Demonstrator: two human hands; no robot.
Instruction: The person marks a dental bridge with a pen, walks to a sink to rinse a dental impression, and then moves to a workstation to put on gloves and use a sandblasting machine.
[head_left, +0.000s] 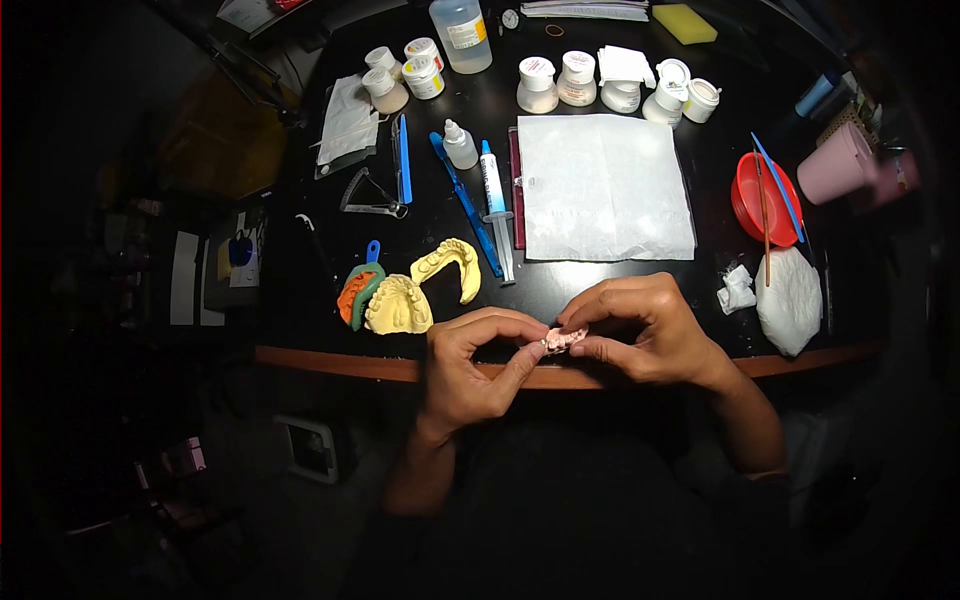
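Observation:
A small pink dental piece (pixel 563 339) is held between both hands, just above the table's front edge. My left hand (pixel 480 365) pinches its left end between thumb and fingers. On the other end, the thumb and fingers of my right hand (pixel 640 330) are closed. To the left lie a cream dental cast (pixel 398 306), a curved cream arch model (pixel 455 262) and a green and orange impression tray (pixel 360 295). Behind my hands, white paper (pixel 605 188) covers a dark red case (pixel 516 190).
White jars (pixel 577 80) and a large bottle (pixel 463 38) stand at the back. A syringe (pixel 496 210), blue toothbrush (pixel 466 205) and dropper bottle (pixel 460 146) are left of the paper. At right are a red bowl (pixel 745 205), white cloth (pixel 790 305) and pink cup (pixel 835 165).

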